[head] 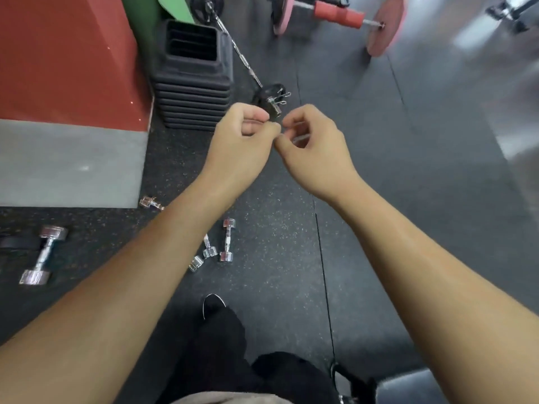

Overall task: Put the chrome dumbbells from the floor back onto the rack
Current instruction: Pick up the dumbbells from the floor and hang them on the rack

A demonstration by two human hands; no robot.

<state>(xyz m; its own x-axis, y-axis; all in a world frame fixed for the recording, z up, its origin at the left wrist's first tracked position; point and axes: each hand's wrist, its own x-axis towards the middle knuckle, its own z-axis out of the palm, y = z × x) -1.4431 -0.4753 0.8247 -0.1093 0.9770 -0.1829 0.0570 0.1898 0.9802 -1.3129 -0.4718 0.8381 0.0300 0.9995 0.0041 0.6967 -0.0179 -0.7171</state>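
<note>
The dumbbells [227, 240] lie on the floor [277, 258], lower left, none picked up yet (no rack shows). In the middle, the left hand [242, 141] and right hand [315, 147] meet, fingers curled, busy with each other; I cannot tell if they pinch anything.

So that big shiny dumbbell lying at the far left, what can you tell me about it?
The large chrome dumbbell lies flat on the dark speckled floor near the left edge of view. Two thick round heads join a slimmer handle, all mirror-bright metal by its look, the heads catching a pinkish reflection. It lies at a slant, one head farther from the person than the other. A black object sits beside the farther head; whether they touch is unclear. Nobody holds it.
</note>
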